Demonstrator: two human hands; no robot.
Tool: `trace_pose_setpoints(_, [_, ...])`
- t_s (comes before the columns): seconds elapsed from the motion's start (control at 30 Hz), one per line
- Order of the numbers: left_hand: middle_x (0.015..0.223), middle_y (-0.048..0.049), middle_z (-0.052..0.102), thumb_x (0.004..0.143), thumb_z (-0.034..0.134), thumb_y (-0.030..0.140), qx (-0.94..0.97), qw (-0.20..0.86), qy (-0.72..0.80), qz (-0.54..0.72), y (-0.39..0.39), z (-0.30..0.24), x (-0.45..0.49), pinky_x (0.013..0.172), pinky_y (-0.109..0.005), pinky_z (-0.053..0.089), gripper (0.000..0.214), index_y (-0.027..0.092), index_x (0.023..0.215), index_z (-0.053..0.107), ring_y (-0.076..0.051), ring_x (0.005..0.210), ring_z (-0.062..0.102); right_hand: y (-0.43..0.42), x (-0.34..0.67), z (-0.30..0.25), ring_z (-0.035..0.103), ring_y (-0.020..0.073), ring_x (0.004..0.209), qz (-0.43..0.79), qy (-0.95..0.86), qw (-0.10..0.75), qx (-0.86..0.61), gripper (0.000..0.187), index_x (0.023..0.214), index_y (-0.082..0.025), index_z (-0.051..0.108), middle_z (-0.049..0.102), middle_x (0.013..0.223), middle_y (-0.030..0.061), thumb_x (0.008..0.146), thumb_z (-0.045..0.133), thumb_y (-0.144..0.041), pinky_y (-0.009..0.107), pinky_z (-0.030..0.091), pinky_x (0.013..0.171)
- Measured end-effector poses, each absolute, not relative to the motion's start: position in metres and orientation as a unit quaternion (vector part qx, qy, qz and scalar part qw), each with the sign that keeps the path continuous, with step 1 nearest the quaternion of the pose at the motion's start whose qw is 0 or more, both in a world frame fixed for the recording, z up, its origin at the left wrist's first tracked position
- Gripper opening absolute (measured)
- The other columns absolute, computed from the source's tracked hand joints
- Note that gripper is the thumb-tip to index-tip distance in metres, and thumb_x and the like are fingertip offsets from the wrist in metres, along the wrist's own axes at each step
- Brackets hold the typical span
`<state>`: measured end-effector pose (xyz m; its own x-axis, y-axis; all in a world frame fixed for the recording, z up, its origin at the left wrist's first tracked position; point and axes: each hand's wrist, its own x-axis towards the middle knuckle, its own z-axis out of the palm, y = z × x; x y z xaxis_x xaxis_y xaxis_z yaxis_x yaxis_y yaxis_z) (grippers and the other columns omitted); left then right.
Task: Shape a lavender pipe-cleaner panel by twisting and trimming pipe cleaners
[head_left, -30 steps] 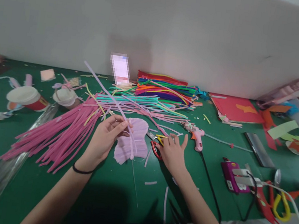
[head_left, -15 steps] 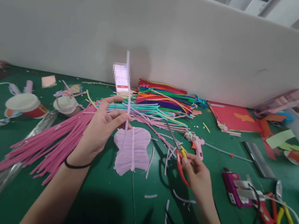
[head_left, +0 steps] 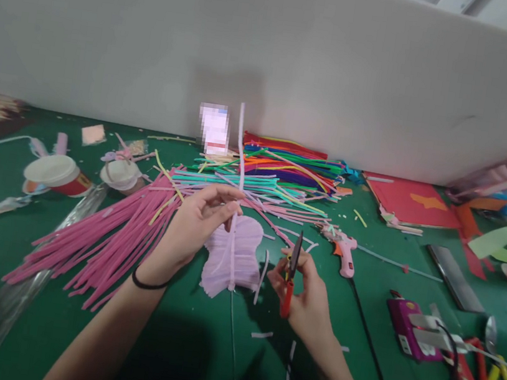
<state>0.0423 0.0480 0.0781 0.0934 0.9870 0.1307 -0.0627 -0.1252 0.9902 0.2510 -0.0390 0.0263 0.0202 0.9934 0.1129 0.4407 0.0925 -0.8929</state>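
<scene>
Now, head view, left hand: thumb and fingertips pinch the lilac stem, which stands upright above the lilac ribbed piece, held just over the green table.
Right hand: fingers curled round the red scissors; blades point up, seemingly closed, just beside the piece.
Step in hand: scissors poised by the held stem, as I read it.
Next move calls for: opened blades set square across the stem, with a steady pinch.
Around: pink pipe cleaners left, glue gun right.

Upright lilac pipe-cleaner fan, red-handled scissors
</scene>
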Motion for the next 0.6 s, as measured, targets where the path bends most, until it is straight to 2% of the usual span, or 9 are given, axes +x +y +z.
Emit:
trace_pose_setpoints(0.13, [0.084,-0.0009,0.065,0.082,0.066,0.025,0.559,0.502,0.413,0.515,0.046,0.078,0.043,0.063,-0.021,0.048,0.013,0.019,0.094,0.069,-0.011,0.070,0.058,-0.034,0.251,0.034,0.054,0.0306,0.109,0.243,-0.692,0.347,-0.585,0.039,0.105,-0.023,0.048,0.058,0.104,0.0104,0.076,0.070,-0.039,0.051,0.044,0.094])
trace_pose_setpoints(0.23, [0.082,-0.0002,0.064,0.083,0.066,0.025,0.566,0.508,0.399,0.513,0.046,0.077,0.043,0.063,-0.021,0.048,0.012,0.020,0.094,0.069,-0.011,0.069,0.058,-0.032,0.251,0.033,0.038,0.0390,0.128,0.162,-0.741,0.299,-0.579,0.049,0.109,-0.019,0.045,0.055,0.112,0.0154,0.075,0.070,-0.045,0.067,0.022,0.106])
trace_pose_setpoints(0.33, [0.081,-0.0007,0.064,0.082,0.067,0.026,0.569,0.512,0.394,0.508,0.045,0.077,0.043,0.064,-0.022,0.048,0.013,0.020,0.093,0.069,-0.012,0.070,0.059,-0.031,0.253,0.029,0.029,0.0427,0.135,0.106,-0.765,0.272,-0.573,0.053,0.111,-0.017,0.043,0.053,0.116,0.0179,0.075,0.067,-0.048,0.074,0.005,0.105])
trace_pose_setpoints(0.43, [0.080,-0.0015,0.065,0.080,0.069,0.029,0.567,0.519,0.394,0.503,0.045,0.078,0.043,0.064,-0.023,0.049,0.015,0.019,0.092,0.069,-0.013,0.071,0.060,-0.029,0.256,0.029,0.041,0.0376,0.129,0.091,-0.763,0.289,-0.571,0.041,0.106,-0.020,0.046,0.056,0.113,0.0141,0.078,0.064,-0.043,0.072,0.003,0.108])
trace_pose_setpoints(0.5, [0.080,-0.0014,0.065,0.079,0.070,0.030,0.562,0.531,0.392,0.499,0.044,0.078,0.044,0.063,-0.023,0.049,0.017,0.019,0.092,0.069,-0.013,0.069,0.060,-0.029,0.258,0.032,0.051,0.0336,0.120,0.074,-0.760,0.325,-0.557,0.034,0.102,-0.023,0.048,0.061,0.103,0.0094,0.078,0.065,-0.040,0.068,0.006,0.111])
trace_pose_setpoints(0.6, [0.078,-0.0012,0.066,0.079,0.071,0.031,0.554,0.554,0.381,0.491,0.043,0.077,0.044,0.063,-0.023,0.049,0.019,0.019,0.094,0.070,-0.012,0.067,0.061,-0.028,0.262,0.038,0.053,0.0336,0.116,0.018,-0.757,0.371,-0.537,0.030,0.097,-0.023,0.053,0.062,0.080,0.0045,0.075,0.067,-0.038,0.061,0.020,0.111])
